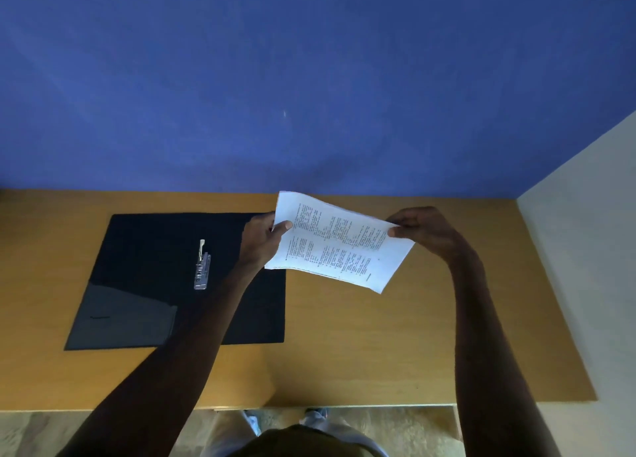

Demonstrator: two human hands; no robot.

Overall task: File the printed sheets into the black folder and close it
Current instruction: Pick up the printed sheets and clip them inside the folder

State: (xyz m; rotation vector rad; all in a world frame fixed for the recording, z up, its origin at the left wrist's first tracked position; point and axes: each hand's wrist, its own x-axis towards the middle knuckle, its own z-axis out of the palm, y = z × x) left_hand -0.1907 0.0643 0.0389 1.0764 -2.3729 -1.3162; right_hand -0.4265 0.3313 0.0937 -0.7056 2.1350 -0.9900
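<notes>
Head view: the black folder lies open and flat on the left of the wooden counter, holding no paper, its metal clip bare at the middle. The printed sheets carry columns of text too small to read. They are held above the counter, just right of the folder, the left hand pinching their left edge and the right hand their far right corner.
</notes>
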